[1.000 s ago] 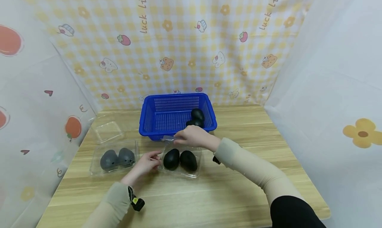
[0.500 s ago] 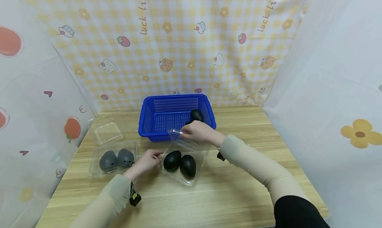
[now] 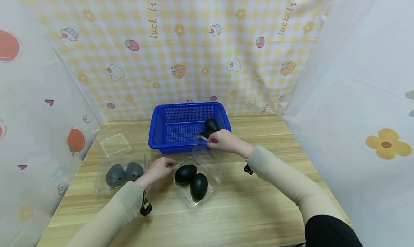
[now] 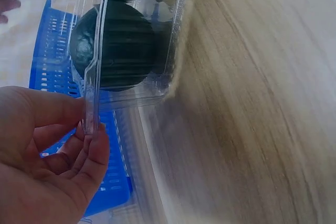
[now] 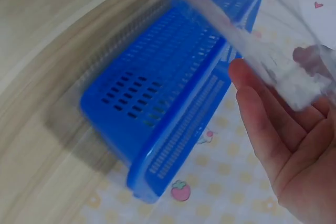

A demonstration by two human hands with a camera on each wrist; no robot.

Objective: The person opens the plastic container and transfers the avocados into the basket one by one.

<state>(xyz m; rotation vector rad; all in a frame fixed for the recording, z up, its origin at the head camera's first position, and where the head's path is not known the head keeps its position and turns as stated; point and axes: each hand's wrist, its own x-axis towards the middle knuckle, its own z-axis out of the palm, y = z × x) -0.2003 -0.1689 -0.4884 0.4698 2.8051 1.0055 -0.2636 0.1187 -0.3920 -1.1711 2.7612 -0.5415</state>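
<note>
Two dark avocados lie in a clear plastic clamshell box at the middle of the table. My left hand pinches the box's rim at its left corner; in the left wrist view, thumb and fingers meet on the clear edge. Above the box's far right side, my right hand grips the raised clear lid by its edge. The lid slants up in front of the blue basket, which contains more dark avocados in its right end.
Left of my left hand sits a second clear clamshell box with its lid folded back and two greyish avocados inside. A patterned cloth hangs behind the wooden table.
My right hand has lifted the lid edge and moved right with it. The box with its two avocados has turned clockwise, its front corner swinging nearer. My left hand has stayed at the rim.
</note>
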